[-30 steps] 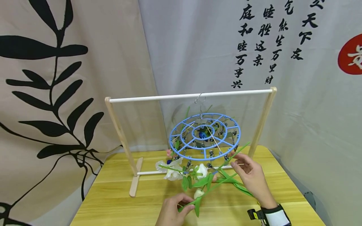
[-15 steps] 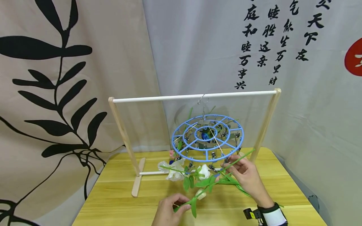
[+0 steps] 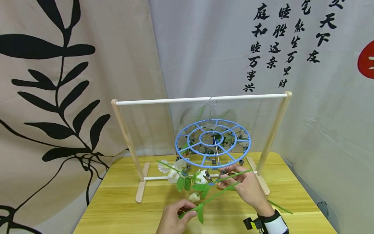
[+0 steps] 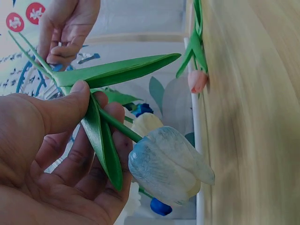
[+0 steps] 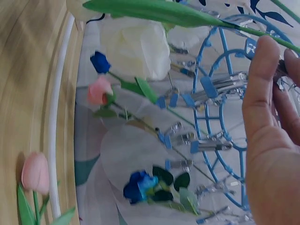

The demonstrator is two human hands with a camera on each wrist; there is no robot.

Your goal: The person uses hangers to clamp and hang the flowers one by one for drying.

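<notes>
My left hand point(image 3: 176, 216) pinches the green stem of an artificial tulip point(image 4: 171, 164) between thumb and fingers. Its white, blue-tinged bloom shows in the left wrist view, while the stem points up to the right in the head view. My right hand point(image 3: 248, 188) is at the near rim of a round blue clip hanger point(image 3: 212, 165), with thumb and fingers pinching a metal clip point(image 3: 223, 172). White blooms point(image 3: 201, 177) and leafy stems hang from clips just left of that hand. The fingers partly hide the clip in the right wrist view.
A wooden stand with a white top rod point(image 3: 163, 101) carries the hanger by a wire hook. Blue roses point(image 5: 140, 186) and a pink flower point(image 5: 99, 90) hang from other clips. A pink tulip point(image 5: 35, 173) lies on the wooden table point(image 3: 117, 208).
My right hand has moved left along the near rim and now pinches a clip. The hanger has turned slightly, its hanging flowers shifting left. My left hand keeps holding the tulip stem.
</notes>
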